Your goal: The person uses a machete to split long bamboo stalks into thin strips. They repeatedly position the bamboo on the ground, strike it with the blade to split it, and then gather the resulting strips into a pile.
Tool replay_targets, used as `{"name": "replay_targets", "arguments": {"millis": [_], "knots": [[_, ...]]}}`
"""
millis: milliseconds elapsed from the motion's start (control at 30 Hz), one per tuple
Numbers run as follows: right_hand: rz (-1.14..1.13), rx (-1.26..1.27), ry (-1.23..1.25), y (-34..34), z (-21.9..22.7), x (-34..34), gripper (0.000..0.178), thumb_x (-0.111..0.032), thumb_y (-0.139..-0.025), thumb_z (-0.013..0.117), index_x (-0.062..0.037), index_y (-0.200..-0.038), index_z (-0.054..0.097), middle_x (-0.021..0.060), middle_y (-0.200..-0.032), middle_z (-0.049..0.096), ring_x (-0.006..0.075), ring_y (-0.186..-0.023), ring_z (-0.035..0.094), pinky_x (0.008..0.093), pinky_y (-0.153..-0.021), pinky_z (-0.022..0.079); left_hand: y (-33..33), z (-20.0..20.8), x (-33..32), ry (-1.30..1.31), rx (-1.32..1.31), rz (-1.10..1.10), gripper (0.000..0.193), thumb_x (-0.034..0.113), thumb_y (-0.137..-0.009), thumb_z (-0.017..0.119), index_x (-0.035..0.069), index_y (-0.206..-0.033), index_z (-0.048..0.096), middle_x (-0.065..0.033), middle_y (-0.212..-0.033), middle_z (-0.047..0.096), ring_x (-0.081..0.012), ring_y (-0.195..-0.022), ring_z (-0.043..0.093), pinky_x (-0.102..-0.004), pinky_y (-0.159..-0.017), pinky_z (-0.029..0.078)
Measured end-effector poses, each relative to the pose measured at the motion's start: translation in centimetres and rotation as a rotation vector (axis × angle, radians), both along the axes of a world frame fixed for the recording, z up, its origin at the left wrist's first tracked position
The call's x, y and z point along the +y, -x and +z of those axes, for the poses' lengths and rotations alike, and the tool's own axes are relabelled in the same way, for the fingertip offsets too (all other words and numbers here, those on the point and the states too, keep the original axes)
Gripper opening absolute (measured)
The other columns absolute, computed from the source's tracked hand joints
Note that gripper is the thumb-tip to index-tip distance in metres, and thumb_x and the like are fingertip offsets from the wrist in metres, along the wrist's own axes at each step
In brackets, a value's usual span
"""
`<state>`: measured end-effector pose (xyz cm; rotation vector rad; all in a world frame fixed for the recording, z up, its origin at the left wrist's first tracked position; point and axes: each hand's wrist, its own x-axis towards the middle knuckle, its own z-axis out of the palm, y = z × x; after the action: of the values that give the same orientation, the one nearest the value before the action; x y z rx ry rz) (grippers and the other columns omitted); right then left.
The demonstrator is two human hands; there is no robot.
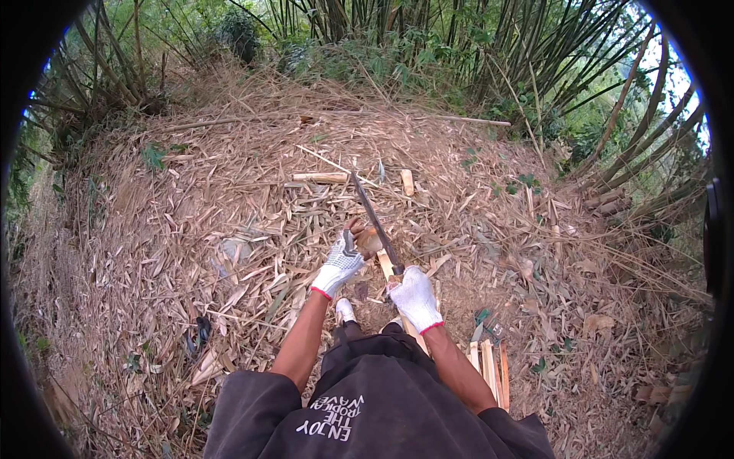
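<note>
My right hand [417, 297], in a white glove, is closed round the grip of a machete [372, 214]. Its long dark blade points forward and slightly left. My left hand [344, 258] wears a white glove with dark dots and bare fingertips; its fingers curl against a brown, rounded wood chunk [368, 242] just left of the blade. Part of the fingers is hard to make out. A pale split strip of wood or bamboo [384, 262] runs from beside the chunk back under my right hand, which hides its middle.
Dry leaves cover the sloping ground. Ahead lie a pale log piece [321, 177], a short block [407, 182] and a long pole [466, 120]. Several split strips [487, 363] lie beside my right forearm. A grey stone [235, 249] sits to the left; bamboo clumps [336, 23] stand beyond.
</note>
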<state>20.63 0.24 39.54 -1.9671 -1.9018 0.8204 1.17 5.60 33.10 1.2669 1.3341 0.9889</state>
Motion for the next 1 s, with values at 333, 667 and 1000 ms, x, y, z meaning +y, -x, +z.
{"name": "replay_targets", "arguments": {"millis": [333,667,1000], "knots": [[-0.001,0.054,-0.01,-2.0,-0.3,1.5,0.038,-0.032,-0.082,0.07,0.0029,-0.091,0.06,0.0271,-0.077,0.064,0.0435,-0.078,0.064,0.0481,-0.065,0.05,-2.8,-7.6,0.7,-0.012,0.491,-0.003,0.052,0.015,-0.08,0.06,-0.002,-0.128,0.051,-0.0271,-0.112,0.061,-0.0401,-0.108,0.059,-0.0432,-0.093,0.049],[-0.018,0.149,-0.183,-0.3,0.2,-0.3,0.036,-0.031,-0.08,0.071,0.0017,-0.094,0.063,0.0224,-0.079,0.066,0.0396,-0.074,0.067,0.0473,-0.065,0.053,-2.6,-9.7,1.8,-0.004,0.814,0.039,0.037,0.026,-0.079,0.068,0.0,-0.105,0.065,-0.0235,-0.088,0.068,-0.0371,-0.082,0.067,-0.046,-0.072,0.054],[0.074,0.053,-0.179,0.2,-1.4,0.6,0.036,-0.031,-0.08,0.071,0.0008,-0.095,0.064,0.0214,-0.077,0.065,0.0386,-0.072,0.067,0.0464,-0.064,0.053,-2.6,-9.4,1.4,0.012,0.748,0.101,0.032,0.021,-0.079,0.066,-0.001,-0.102,0.066,-0.0246,-0.083,0.067,-0.0396,-0.081,0.066,-0.0476,-0.072,0.054]]}}
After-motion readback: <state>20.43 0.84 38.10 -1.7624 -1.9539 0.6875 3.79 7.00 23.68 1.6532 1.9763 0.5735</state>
